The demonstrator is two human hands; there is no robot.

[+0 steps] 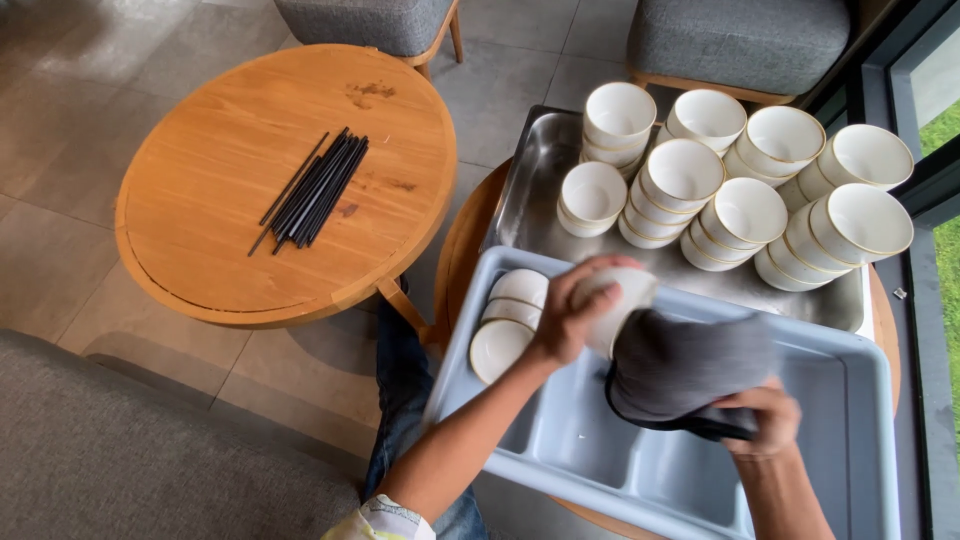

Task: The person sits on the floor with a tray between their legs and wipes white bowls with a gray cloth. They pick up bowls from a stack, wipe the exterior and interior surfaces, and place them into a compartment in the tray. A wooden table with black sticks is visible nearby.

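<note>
We hold a small white ceramic bowl with a thin gold rim (620, 300) over the pale blue-grey plastic compartment bin (850, 400), near its upper wall. Left hand (565, 315) is closed around the bowl's side, fingers curled over its rim. Right hand (765, 420) is clenched on a dark grey cloth (690, 365), which is pressed against the bowl. To wipe well, we judge: steady grip, turn bowl against cloth, keep it low above the bin. Bowl looks glossy, unchipped as far as visible. Three similar bowls (510, 320) lie in the bin's left compartment; stacked bowls (740, 180) sit on the steel tray (530, 200) beyond the bin. Black chopsticks (315, 190) rest on the round wooden counter (220, 260), left of the bin.
</note>
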